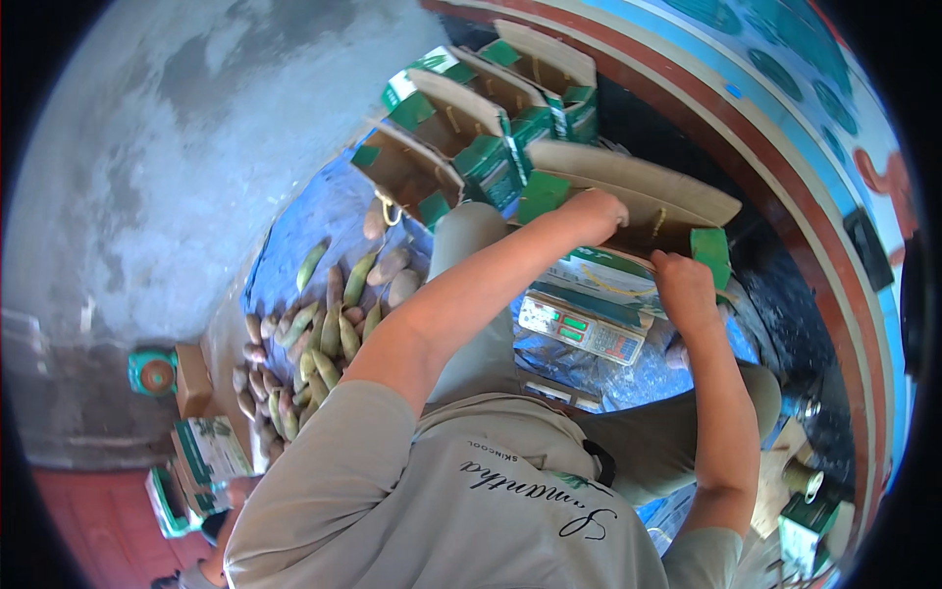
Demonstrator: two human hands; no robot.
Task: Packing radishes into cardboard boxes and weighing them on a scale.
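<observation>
An open cardboard box (628,177) with green corner flaps and a raised brown back flap stands in front of me. Its front panel is white and green, with a yellow cord handle (616,282) looped across it. My left hand (595,215) is over the opening, fingers curled; what they hold, if anything, is hidden. At the right end of the front edge, my right hand (684,287) is closed on the box's rim. Under the box a digital scale (579,328) with green displays and a keypad sticks out towards me.
Several open green boxes (476,128) stand in a row beyond my left knee. Long greenish and brownish-pink tubers (329,339) lie heaped on a blue sheet (294,226) to the left. Another person's arm (218,550) shows at lower left, near cartons (211,452). A wall curves along the right.
</observation>
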